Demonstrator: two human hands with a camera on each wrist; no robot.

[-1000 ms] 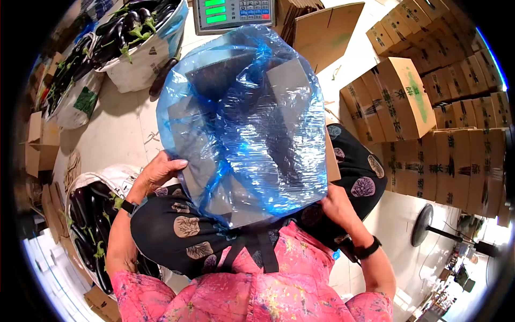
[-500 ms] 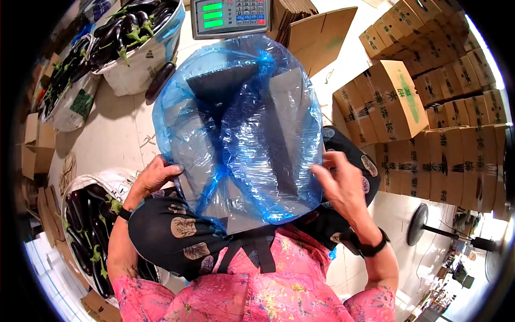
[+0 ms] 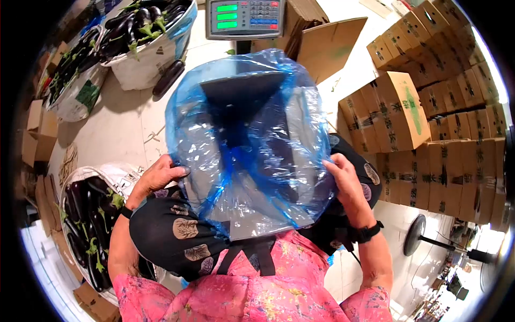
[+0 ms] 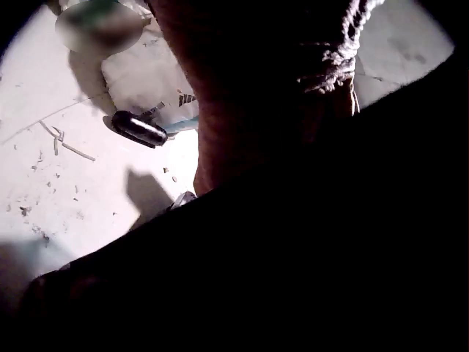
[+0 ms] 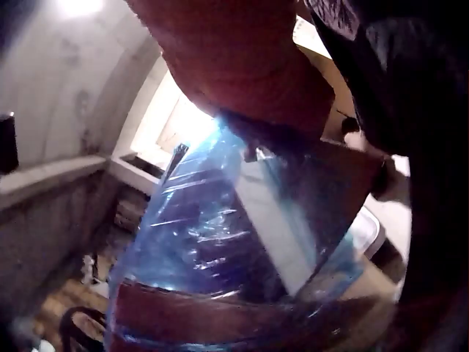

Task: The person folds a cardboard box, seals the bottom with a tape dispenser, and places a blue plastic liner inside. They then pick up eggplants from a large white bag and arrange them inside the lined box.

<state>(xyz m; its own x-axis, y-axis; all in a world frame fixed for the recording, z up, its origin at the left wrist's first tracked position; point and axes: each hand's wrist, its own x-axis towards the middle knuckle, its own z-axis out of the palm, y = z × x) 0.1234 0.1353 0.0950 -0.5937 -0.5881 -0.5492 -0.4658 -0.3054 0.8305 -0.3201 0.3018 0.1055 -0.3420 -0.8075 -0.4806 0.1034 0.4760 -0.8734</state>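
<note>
On the person's lap sits an open cardboard box lined with a translucent blue plastic bag (image 3: 308, 123), the film draped over its spread flaps. A dark hollow shows toward the far flap (image 3: 247, 88), with crumpled film in the middle. The left hand (image 3: 162, 176) pinches the left edge of the bag and flap, thumb on top and fingers mostly hidden beneath. At the right edge, the right hand (image 3: 346, 180) pinches the film, thumb over it. Up close in the right wrist view, blue film stretches below the right hand (image 5: 242, 73). Deep shadow covers much of the left wrist view.
Sacks of eggplants (image 3: 137, 32) stand at upper left and beside the left knee; one loose eggplant (image 3: 169, 78) lies on the floor. A digital scale (image 3: 245, 20) is ahead, near flat cardboard (image 3: 330, 48). Stacked cartons (image 3: 456, 172) fill the right side, with a fan (image 3: 414, 235) below.
The right hand let go of the lower right, lifted, and took hold of the right edge farther up. The film sits deeper in the box, its hollow wider. The left hand stays at its edge.
</note>
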